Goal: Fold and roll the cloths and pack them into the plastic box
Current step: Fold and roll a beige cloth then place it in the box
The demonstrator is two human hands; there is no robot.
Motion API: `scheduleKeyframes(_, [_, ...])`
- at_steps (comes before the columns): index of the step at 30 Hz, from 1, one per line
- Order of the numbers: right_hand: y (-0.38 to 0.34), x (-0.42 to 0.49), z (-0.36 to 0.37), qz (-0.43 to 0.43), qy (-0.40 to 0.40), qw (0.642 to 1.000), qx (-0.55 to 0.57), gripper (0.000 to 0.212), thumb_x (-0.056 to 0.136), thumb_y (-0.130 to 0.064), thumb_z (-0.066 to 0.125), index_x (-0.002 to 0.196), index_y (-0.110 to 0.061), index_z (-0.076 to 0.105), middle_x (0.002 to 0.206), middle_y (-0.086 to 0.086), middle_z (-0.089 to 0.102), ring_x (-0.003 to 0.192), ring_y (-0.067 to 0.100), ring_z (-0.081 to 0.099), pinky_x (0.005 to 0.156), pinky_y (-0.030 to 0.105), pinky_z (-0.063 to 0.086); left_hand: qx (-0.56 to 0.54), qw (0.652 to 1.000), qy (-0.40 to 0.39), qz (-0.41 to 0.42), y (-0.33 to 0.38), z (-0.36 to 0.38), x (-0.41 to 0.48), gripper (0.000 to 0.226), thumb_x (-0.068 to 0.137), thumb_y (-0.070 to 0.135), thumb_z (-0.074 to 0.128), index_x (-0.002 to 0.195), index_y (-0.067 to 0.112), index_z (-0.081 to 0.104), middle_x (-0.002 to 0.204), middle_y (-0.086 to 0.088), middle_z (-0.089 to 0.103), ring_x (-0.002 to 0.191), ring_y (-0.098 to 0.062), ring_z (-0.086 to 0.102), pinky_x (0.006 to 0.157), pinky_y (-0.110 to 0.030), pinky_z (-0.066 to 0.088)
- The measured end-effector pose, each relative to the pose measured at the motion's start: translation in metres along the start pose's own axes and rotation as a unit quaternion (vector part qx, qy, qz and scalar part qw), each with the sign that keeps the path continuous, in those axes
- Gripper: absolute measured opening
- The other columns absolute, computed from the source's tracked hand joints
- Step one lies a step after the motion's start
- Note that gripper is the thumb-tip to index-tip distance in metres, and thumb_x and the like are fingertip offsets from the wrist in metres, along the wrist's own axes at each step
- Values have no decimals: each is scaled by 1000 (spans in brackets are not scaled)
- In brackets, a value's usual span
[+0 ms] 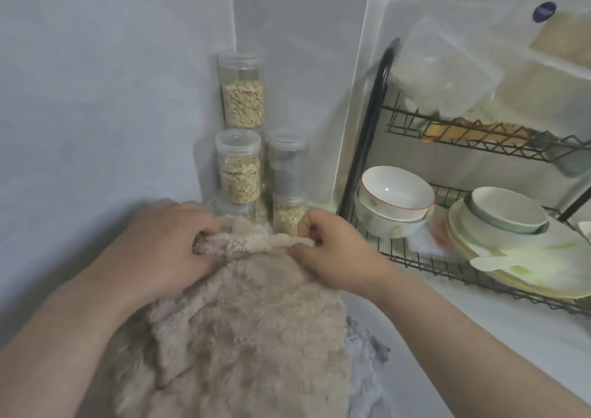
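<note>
While my left hand (166,241) and right hand (332,251) pinch the far edge of the beige cloth (249,321) on the near surface, uneven pulls could skew the fold or topple the jars (238,174) beyond.

Both forearms reach forward. The left hand (166,241) and right hand (332,251) sit close, fingers curled, each pinching the cloth (256,321) edge.
</note>
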State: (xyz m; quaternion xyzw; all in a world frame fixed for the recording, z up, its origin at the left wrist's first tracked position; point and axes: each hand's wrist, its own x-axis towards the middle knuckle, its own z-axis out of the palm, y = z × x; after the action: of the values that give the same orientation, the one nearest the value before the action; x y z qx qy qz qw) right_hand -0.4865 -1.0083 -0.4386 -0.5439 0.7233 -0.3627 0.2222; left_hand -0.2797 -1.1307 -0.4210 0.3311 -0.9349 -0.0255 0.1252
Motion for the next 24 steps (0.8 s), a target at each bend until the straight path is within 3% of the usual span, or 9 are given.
scheduleKeyframes(4, [-6, -18, -8, -40, 2, 999, -5, 6, 87, -21, 69, 87, -25, 64, 78, 3, 68, 63, 16, 65, 54, 23, 51, -12, 998, 26, -49, 0, -2, -8, 27, 71, 44, 72, 70, 29, 50, 64, 11, 54, 62, -9, 50, 58, -32, 42])
scheduleKeyframes(8, [-9, -38, -15, -63, -9, 996, -68, 22, 84, -19, 69, 73, -19, 50, 64, -8, 51, 47, 0, 43, 41, 10, 32, -65, 996, 56, -30, 2, -9, -14, 24, 71, 33, 78, 67, 31, 55, 66, 12, 58, 66, -7, 52, 62, -33, 44])
scheduleKeyframes(11, [-18, -58, -15, -54, -20, 995, -85, 31, 80, -14, 68, 69, -21, 39, 61, -8, 39, 50, 6, 33, 43, 20, 27, -99, 990, 97, -8, 16, -23, -26, 22, 73, 24, 76, 67, 25, 54, 67, 7, 57, 65, -7, 51, 56, -30, 37])
scheduleKeyframes(13, [-25, -68, -17, -48, -24, 997, -54, 35, 76, -5, 64, 63, -22, 36, 57, -7, 36, 53, 12, 32, 47, 25, 24, -112, 987, 115, 8, 25, -33, -31, 23, 74, 22, 74, 66, 22, 52, 65, 5, 56, 63, -8, 51, 53, -29, 33])
scheduleKeyframes(18, [-62, -121, -42, -47, 48, 997, -48, 37, 74, -1, 62, 59, -21, 36, 57, -5, 36, 49, 9, 31, 46, 21, 25, -92, 990, 95, 40, 42, -76, -61, 26, 76, 30, 74, 64, 23, 52, 64, 6, 55, 62, -9, 49, 52, -29, 30])
scheduleKeyframes(21, [-80, -159, -68, -49, 59, 997, 0, 35, 77, 5, 62, 65, -18, 38, 56, -4, 34, 47, 10, 30, 45, 21, 23, -90, 992, 60, 69, 52, -97, -81, 23, 76, 29, 74, 67, 17, 57, 65, -1, 57, 63, -20, 52, 54, -32, 33])
scheduleKeyframes(24, [-93, -202, -98, -60, 63, 996, 33, 35, 77, 9, 61, 67, -15, 38, 58, -2, 36, 52, 12, 33, 49, 28, 22, -141, 984, 63, 93, 72, -117, -98, 20, 76, 21, 76, 71, 12, 60, 66, -4, 60, 60, -19, 54, 55, -32, 40])
